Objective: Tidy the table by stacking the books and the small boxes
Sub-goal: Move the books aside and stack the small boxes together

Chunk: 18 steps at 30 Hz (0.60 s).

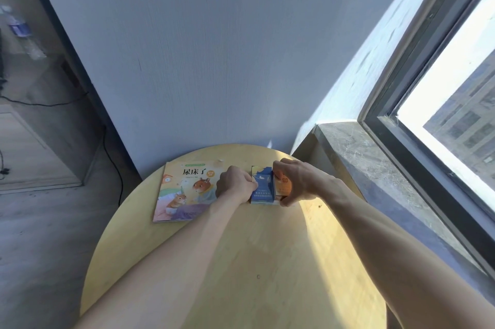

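A picture book (184, 192) with hamsters on its cover lies flat on the far left of the round wooden table (241, 261). To its right stands a blue small box (263, 186), with an orange small box (283, 186) touching its right side. My left hand (235, 184) is closed against the blue box's left side and partly covers the book's right edge. My right hand (297, 181) wraps around the orange box from the right. Whether more books lie under the top book is not visible.
A grey wall rises just behind the table. A marble window sill (375, 168) and a window frame run along the right. A wooden cabinet (34, 146) and a black cable (112, 162) are on the floor at the left.
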Available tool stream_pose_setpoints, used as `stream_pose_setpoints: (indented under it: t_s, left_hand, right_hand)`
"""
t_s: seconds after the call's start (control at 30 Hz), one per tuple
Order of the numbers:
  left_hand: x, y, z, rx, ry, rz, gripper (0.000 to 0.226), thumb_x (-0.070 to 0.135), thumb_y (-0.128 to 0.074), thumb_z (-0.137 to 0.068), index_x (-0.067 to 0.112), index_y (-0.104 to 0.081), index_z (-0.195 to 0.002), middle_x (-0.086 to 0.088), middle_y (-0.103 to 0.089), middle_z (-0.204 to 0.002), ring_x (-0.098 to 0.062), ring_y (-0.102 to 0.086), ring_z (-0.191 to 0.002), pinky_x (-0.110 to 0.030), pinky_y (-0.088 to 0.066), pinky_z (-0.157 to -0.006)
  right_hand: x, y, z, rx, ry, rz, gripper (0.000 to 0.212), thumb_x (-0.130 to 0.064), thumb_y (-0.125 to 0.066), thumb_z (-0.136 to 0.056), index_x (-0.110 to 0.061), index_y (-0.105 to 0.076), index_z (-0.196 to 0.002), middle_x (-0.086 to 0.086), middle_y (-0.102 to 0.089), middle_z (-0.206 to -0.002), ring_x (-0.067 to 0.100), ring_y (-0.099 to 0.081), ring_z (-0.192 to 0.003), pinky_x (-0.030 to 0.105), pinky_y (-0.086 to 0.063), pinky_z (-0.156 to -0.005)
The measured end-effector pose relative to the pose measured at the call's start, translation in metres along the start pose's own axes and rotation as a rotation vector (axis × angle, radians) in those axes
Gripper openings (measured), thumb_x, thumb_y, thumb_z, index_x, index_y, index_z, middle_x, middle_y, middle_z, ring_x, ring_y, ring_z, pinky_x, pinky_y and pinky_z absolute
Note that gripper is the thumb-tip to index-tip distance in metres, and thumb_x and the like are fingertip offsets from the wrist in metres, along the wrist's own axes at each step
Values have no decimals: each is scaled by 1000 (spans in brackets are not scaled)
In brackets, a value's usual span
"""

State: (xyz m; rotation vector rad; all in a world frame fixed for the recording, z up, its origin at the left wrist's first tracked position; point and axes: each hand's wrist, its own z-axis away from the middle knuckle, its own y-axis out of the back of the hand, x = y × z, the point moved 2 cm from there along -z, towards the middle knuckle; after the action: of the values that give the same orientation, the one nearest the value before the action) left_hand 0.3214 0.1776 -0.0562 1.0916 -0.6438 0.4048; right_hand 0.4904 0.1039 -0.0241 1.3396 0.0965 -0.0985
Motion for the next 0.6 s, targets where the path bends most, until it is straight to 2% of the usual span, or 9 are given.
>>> stream_pose_setpoints:
  t_s: [0.13,0.27,0.6]
  left_hand:
    - [-1,0,0,-10,-1,3,19,33,-80,-84,21,-82,-99,-3,-78,-103,-26,-74,-84,-32,-59,-72]
    - [-1,0,-1,-18,-5,9,21,34,-79,-85,20,-81,-101,-4,-78,-101,-26,-75,-83,-33,-60,-73]
    - [-2,-1,-3,-21,29,54,14,32,-83,-81,22,-80,-90,-4,-78,-94,-26,-75,-80,-37,-63,-78]
  right_hand:
    - [-1,1,2,-6,-3,-4,69,-48,-89,-65,-27,-46,-115,-6,-56,-111,21,-57,-98,35,-52,-79]
    - [-1,1,1,-3,-5,1,68,-48,-89,-64,-28,-43,-110,-6,-55,-108,21,-57,-96,31,-47,-75]
    - [-1,0,1,6,-9,-7,67,-46,-88,-65,-26,-44,-112,-5,-56,-111,23,-57,-99,33,-47,-76]
